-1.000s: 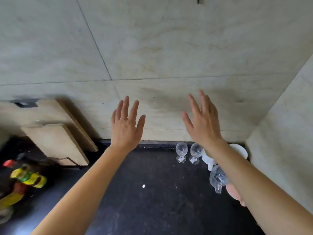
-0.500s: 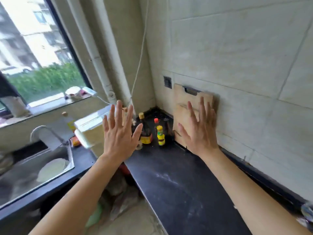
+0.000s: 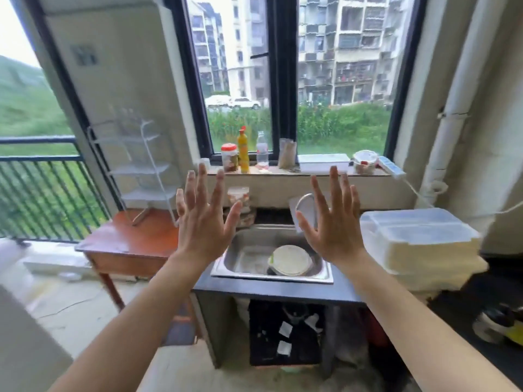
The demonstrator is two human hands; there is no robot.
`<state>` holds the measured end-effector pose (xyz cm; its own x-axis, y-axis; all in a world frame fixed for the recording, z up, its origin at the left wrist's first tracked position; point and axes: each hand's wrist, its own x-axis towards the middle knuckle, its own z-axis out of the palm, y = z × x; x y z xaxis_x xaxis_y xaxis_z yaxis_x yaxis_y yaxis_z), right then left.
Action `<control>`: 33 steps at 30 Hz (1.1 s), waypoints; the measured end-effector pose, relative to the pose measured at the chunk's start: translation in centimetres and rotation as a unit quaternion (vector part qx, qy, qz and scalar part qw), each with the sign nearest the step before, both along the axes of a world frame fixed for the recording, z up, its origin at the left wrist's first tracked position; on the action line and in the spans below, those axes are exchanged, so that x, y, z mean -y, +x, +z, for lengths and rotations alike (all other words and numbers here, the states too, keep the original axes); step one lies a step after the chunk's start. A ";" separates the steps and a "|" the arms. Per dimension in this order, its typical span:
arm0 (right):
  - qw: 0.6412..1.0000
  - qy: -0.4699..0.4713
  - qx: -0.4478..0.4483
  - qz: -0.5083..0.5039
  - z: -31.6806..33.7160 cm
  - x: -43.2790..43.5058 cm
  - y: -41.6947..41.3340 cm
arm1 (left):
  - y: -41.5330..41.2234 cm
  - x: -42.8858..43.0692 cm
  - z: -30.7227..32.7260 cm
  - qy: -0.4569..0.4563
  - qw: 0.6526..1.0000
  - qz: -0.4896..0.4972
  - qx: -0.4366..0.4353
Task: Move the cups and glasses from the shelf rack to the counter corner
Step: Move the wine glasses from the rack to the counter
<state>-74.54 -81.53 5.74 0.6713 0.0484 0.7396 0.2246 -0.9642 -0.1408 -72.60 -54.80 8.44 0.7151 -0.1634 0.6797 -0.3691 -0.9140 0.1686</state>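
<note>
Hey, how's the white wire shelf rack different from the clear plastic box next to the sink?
The shelf rack stands tall on the red wooden table, left of the sink; the plastic box sits low and wide on the counter to the sink's right. The rack is open wire with tiers that look bare, though blur hides detail; the box is closed under a clear lid. Neither is touched by the left hand or the right hand.

I can't read any text from here; the labels on the windowsill bottles (image 3: 243,148) are too blurred.
</note>
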 end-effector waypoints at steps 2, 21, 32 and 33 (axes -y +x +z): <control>0.999 -0.007 -0.006 0.053 -0.1 -5.9 4.3 | 2.2 -5.5 0.2 -0.005 0.999 0.050 -0.008; 0.964 -0.013 -0.041 0.262 2.3 -31.4 43.7 | 30.7 -28.1 2.4 -0.006 0.975 0.221 -0.039; 0.968 0.034 -0.058 0.241 6.6 -41.9 59.4 | 48.4 -39.2 4.5 -0.066 0.983 0.171 -0.010; 0.969 0.042 -0.055 0.237 6.9 -43.0 60.7 | 50.6 -40.5 4.5 -0.073 0.985 0.158 -0.009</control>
